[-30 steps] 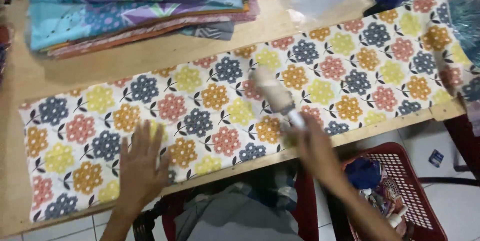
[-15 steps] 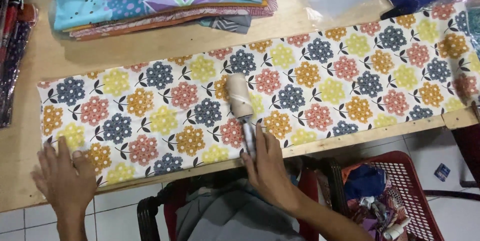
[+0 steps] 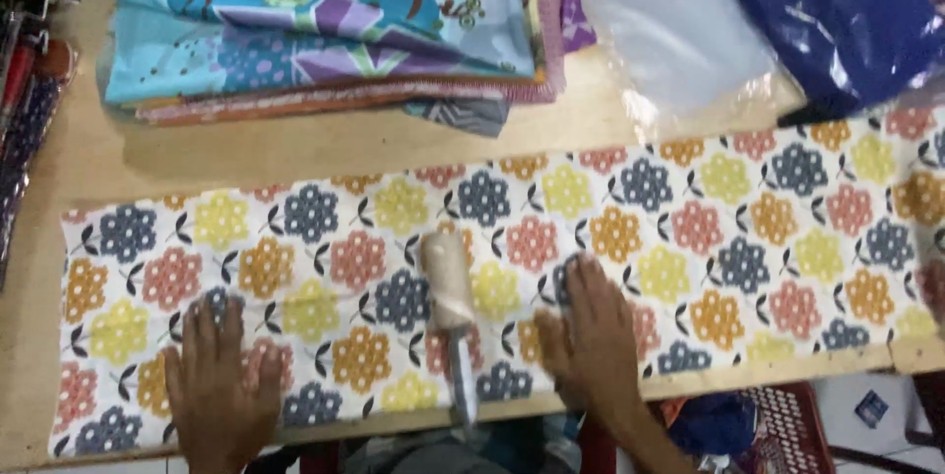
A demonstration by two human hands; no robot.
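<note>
A long strip of white fabric (image 3: 748, 228) printed with blue, yellow, orange and pink flowers lies flat across the wooden table (image 3: 315, 154). A lint roller (image 3: 449, 282) with a pale roll and grey handle lies on the fabric, its handle pointing toward the near edge. My left hand (image 3: 221, 385) presses flat on the fabric near its left end, fingers apart. To the right of the roller, my right hand (image 3: 591, 336) rests flat on the fabric, apart from the handle and holding nothing.
A stack of folded patterned cloths (image 3: 325, 21) sits at the back left. A clear plastic bag (image 3: 679, 31) and a dark blue plastic bag (image 3: 837, 11) lie at the back right. A red basket (image 3: 787, 425) stands below the table's near edge.
My right hand has let go of the roller's handle and moved right, flat onto the fabric. My left hand has shifted right along the fabric. The roller now lies still.
</note>
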